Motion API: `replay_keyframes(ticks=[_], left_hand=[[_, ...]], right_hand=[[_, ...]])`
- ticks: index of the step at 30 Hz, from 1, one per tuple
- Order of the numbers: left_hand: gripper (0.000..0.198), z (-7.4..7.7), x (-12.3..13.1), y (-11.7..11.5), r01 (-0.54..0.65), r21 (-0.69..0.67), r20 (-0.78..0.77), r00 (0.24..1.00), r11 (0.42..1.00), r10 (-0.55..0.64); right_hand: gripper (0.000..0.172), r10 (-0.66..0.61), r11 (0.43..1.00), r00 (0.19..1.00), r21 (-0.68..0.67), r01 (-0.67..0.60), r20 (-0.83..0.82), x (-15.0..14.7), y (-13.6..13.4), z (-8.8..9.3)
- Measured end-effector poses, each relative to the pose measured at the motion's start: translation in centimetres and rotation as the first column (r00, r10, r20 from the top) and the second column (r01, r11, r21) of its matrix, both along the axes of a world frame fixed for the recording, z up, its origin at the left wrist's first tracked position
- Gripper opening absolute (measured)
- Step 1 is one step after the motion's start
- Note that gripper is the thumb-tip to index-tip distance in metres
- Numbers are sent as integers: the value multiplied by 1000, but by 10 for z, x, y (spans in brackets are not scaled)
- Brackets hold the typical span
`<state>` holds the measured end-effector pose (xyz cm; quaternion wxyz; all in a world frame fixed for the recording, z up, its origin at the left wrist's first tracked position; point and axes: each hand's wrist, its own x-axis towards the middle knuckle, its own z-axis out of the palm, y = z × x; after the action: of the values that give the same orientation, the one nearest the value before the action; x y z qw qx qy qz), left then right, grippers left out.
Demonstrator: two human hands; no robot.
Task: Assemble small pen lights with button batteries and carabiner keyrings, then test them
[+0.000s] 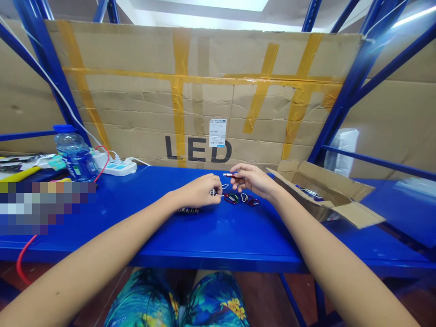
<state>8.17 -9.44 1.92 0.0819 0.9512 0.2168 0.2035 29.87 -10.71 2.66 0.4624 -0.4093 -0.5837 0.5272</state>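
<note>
My left hand (204, 190) is closed around a small black-and-white patterned piece (213, 192), mostly hidden by the fingers. A silver loop (225, 186) shows just beyond its fingertips; whether it is joined to that piece I cannot tell. Between thumb and fingers of my right hand (250, 178) is a slim red-and-silver piece (229, 175), held above the table and pointing left. Several carabiners (244, 198) in red, green, silver and dark colours lie in a row on the blue table below the right hand. Small dark-and-silver pieces (189, 210) lie partly hidden beneath my left wrist.
An open cardboard box (363, 213) with packed items stands at the right. On the left are a blue-capped bottle (75, 154), a white power strip (121, 168) and a red cable (22, 259). A large cardboard sheet (143, 104) closes off the back of the blue table (218, 236).
</note>
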Motion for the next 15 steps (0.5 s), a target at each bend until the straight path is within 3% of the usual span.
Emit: replay_keyframes(ticks=[11,15], left_hand=[[6,3,-3,10,-70,-21,359,931,997,73],[8,2,1,9,-103,-95,414,901,990,133]], right_hand=[[19,119,987,984,90,-132,136,-19,0,-14],[22,94,965,975,222,-138,201,-26,-4,-15]])
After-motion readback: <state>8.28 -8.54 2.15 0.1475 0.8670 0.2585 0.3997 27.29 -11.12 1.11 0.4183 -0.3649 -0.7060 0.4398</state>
